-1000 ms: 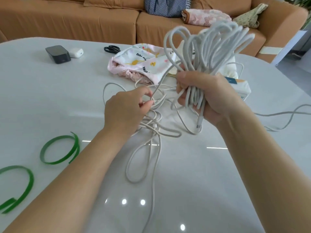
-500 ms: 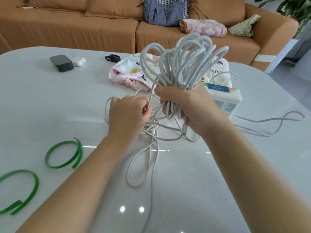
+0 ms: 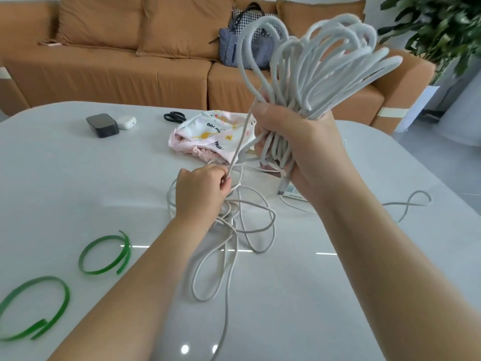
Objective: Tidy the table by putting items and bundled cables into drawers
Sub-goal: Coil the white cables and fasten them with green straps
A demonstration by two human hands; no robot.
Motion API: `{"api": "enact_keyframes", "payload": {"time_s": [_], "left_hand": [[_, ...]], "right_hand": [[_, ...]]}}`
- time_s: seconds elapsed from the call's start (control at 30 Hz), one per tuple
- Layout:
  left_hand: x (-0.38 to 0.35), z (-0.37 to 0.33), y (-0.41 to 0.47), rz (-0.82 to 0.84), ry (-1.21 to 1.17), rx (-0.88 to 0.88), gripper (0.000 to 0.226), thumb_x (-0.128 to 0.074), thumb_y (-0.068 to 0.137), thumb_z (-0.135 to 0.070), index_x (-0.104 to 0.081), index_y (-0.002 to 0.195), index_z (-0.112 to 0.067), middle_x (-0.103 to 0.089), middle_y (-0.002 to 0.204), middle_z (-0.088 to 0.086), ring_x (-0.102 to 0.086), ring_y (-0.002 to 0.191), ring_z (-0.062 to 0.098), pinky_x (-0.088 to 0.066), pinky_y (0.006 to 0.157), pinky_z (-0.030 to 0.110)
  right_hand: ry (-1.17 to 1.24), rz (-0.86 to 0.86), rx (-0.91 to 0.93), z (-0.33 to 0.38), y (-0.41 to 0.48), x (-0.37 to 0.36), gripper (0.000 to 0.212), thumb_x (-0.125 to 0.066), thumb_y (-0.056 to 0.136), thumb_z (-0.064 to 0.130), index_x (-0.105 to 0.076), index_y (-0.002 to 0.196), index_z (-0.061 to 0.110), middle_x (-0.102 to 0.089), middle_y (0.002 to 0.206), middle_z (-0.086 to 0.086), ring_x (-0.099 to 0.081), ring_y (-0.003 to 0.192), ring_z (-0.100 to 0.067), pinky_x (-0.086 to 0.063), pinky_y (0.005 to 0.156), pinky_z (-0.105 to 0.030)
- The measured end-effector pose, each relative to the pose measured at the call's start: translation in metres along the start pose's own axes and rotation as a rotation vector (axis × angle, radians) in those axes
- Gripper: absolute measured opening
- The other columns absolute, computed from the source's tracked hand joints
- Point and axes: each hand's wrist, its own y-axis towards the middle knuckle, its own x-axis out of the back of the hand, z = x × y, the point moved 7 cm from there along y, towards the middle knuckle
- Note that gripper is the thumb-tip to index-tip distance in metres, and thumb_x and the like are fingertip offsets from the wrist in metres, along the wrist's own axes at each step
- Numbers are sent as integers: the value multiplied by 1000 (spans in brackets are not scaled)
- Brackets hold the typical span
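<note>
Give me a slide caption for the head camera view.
Right hand grips looped white cable; left hand pinches its loose strand.

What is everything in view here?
table: 1, white, fills foreground
cable: count unclear, white, loops held up, rest loose on table
straps: 2, green, table's near left
box: 1, black, table's far left
small case: 1, white, beside box
scissors: 1, black, table's far edge
cloth: 1, white-pink print, behind loose cable
sofa: 1, orange, behind table
bag: 1, blue patterned, on sofa
plant: 1, green, upper right
left hand: 1, pinches a cable strand
right hand: 1, grips the loops
</note>
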Motion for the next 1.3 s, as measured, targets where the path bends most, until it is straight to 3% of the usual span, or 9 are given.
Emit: {"api": "enact_keyframes", "payload": {"time_s": [0.23,0.37,0.5,0.73,0.9,1.03,1.13,1.23,1.3], "left_hand": [[3,6,-1,14,-76,112,24,-65,86,-17,-58,63,-13,-62,63,10,-57,62,34,-28,61,32],[19,16,-1,6,-262,214,19,-58,89,-15,-72,101,-21,-72,79,4,-63,79,30,-50,72,37],[10,19,1,190,-324,275,44,-53,82,-6,-58,118,-30,-65,85,-11,-60,86,21,-50,78,39],[-12,18,-1,449,13,155,46,-67,82,-31,-52,126,-33,-61,115,-5,-51,115,24,-34,92,34],[-19,25,8,383,-165,260,18,-66,80,-19,-65,87,-36,-70,93,1,-62,94,25,-49,79,33],[-8,24,10,259,-558,344,5,-73,81,-23,-70,83,-26,-69,73,-7,-64,69,8,-53,61,25],[-4,20,12,226,-873,408,6,-70,84,-20,-70,79,-20,-66,56,-9,-52,47,2,-43,49,16],[-7,24,9,218,-982,455,7,-70,84,-12,-66,86,-18,-66,61,-8,-54,52,4,-44,52,18],[-5,32,8,173,-750,399,14,-72,82,-17,-63,89,-24,-66,73,-11,-61,65,6,-46,60,18]], "right_hand": [[10,53,-51,-7,-13,5,10,-67,73,9,-57,74,8,-50,60,-1,-49,55,-18,-42,57,-32],[-94,-74,-158,-46,-17,28,25,-68,70,10,-57,84,-8,-51,66,-12,-51,60,-24,-45,60,-37],[-194,-138,-247,-90,-18,41,11,-69,68,12,-59,72,13,-55,60,1,-53,62,-21,-48,62,-41],[-287,-129,-396,-133,-16,56,11,-67,78,3,-62,70,8,-60,63,-9,-55,63,-23,-41,57,-33],[-228,-23,-443,-153,-21,51,13,-66,81,0,-64,78,13,-65,64,-1,-64,66,-17,-45,66,-38],[-8,-90,-471,-160,-24,53,10,-64,84,-1,-62,83,8,-61,62,-1,-63,62,-17,-50,65,-35],[133,-194,-497,-166,-26,53,5,-63,85,1,-62,85,5,-59,62,-4,-59,58,-17,-50,62,-32],[129,-249,-459,-167,-24,54,17,-67,76,10,-59,90,4,-56,65,-5,-56,56,-15,-46,56,-27],[153,-289,-435,-167,-23,56,17,-66,74,13,-59,87,5,-54,64,-6,-55,55,-15,-45,52,-26]]}}
